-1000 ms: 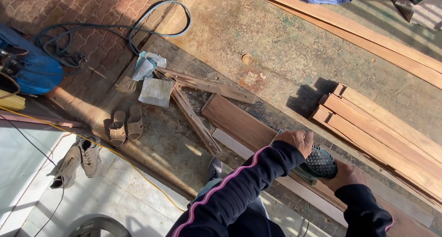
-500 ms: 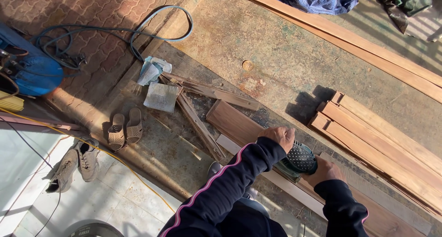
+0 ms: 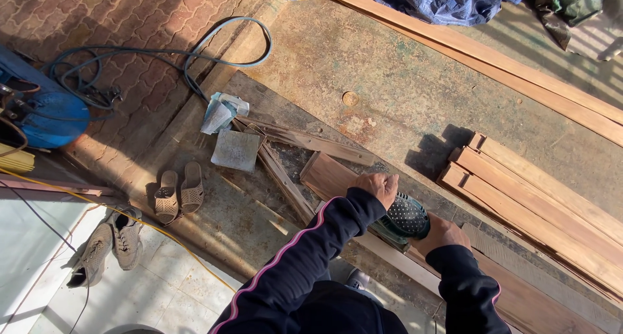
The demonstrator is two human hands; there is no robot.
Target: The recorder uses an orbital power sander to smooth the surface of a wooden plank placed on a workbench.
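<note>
My left hand (image 3: 377, 185) is curled over the front of the green sander (image 3: 403, 217), fingers wrapped down on its head, and my right hand (image 3: 442, 233) is closed around the rear of its body, so both hands are clamped on the tool. The sander sits flat on the reddish-brown plank (image 3: 331, 176), close to the plank's near end, with a paler strip of wood (image 3: 389, 253) lying just beside the plank on my side.

I judge the sander to be compact but dense, with weight enough to bear on the wood by itself; the dotted black top looks rubbery and should give good purchase, so the place to hold it is where I have it, one palm on top in front and one around the back. The plank looks stiff, long and fairly heavy, not something that will flex or skid easily under the tool, though its sawn end and edges may be splintery.

Rough offcuts (image 3: 305, 139) lie crossed beyond the plank's end, with a square sheet of sandpaper (image 3: 236, 150) and a crumpled rag (image 3: 221, 110) near them. A stack of similar boards (image 3: 538, 201) lies well apart to my right, sandals (image 3: 178, 192) and shoes (image 3: 107, 243) to my left, and a coiled hose (image 3: 188, 52) runs to a blue machine (image 3: 45, 110)
</note>
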